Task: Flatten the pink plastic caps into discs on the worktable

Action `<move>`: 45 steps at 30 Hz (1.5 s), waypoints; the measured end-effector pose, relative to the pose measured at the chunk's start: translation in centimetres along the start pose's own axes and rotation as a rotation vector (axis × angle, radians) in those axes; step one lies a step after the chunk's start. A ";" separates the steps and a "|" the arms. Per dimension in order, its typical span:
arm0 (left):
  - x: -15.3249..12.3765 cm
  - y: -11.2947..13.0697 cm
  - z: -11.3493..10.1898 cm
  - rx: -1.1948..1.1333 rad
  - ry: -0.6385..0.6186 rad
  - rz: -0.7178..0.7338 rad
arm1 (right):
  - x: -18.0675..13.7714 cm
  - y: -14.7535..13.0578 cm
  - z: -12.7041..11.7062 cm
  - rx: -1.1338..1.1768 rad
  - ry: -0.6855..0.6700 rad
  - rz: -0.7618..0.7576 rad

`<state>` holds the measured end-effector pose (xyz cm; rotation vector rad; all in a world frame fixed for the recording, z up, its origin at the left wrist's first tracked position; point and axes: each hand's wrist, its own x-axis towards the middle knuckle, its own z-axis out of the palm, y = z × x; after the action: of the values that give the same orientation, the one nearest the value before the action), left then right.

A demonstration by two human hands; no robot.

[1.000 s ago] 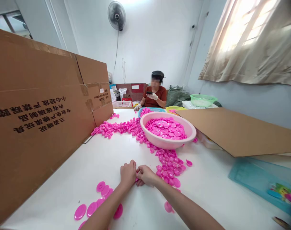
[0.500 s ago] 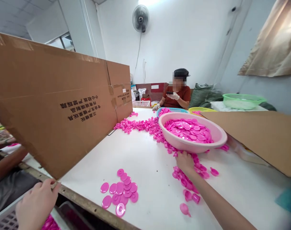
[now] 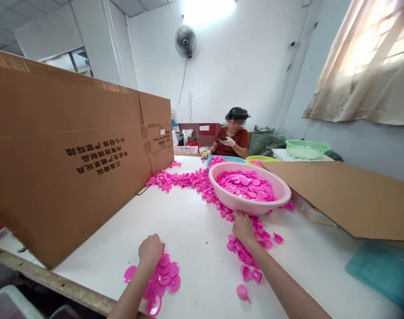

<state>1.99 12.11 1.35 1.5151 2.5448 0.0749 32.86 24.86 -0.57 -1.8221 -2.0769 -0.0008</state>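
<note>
Moved: left hand (image 3: pixel 151 250), from beyond the near-left edge of the white bench (image 3: pixel 195 221) onto it. It now rests knuckles-up on the flat pink plastic discs (image 3: pixel 170 270) clustered by the near edge.
Grip, left: fingers curled shut; whether a disc sits inside is hidden.
Unmoved: right hand (image 3: pixel 243 227), mid-bench, fingers down in the small pink plastic caps (image 3: pixel 237 252), just below the round pink plastic basin (image 3: pixel 268 204).
Grip, right: cannot tell whether loose or pinching a cap.
Judged: the work now has one hand on each kind of part.
Position: discs lie under and to the right of the left grip, touching it. Caps touch the right grip and trail toward the near edge.
Also present: tall brown cardboard panel (image 3: pixel 72 177) along the left edge; flat cardboard sheet (image 3: pixel 348 199) at the right edge; seated person (image 3: pixel 235 141) at the far end.
</note>
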 end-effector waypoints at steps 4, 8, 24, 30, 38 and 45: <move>0.3 0.3 -0.7 -0.038 -0.006 0.002 | -2.3 -3.7 -0.6 0.276 0.004 -0.092; 0.5 2.9 -1.6 -0.099 0.037 0.063 | -5.4 -8.4 0.3 0.598 -0.254 -0.159; -1.0 9.7 4.3 -0.964 -0.149 0.377 | -5.8 -7.1 1.8 0.810 -0.273 0.030; -0.4 10.6 6.0 -0.797 -0.192 0.349 | -6.1 -7.6 2.4 0.911 -0.432 0.119; 0.8 11.5 4.5 -0.508 -0.209 0.407 | -5.3 -7.8 2.9 1.107 -0.578 0.358; 0.6 13.8 4.2 -0.250 0.127 0.369 | -5.3 -7.4 3.0 1.184 -0.618 0.354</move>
<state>14.40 19.07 -0.97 1.8994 2.2048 0.5310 25.46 19.31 -3.05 -1.3800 -1.3806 1.6505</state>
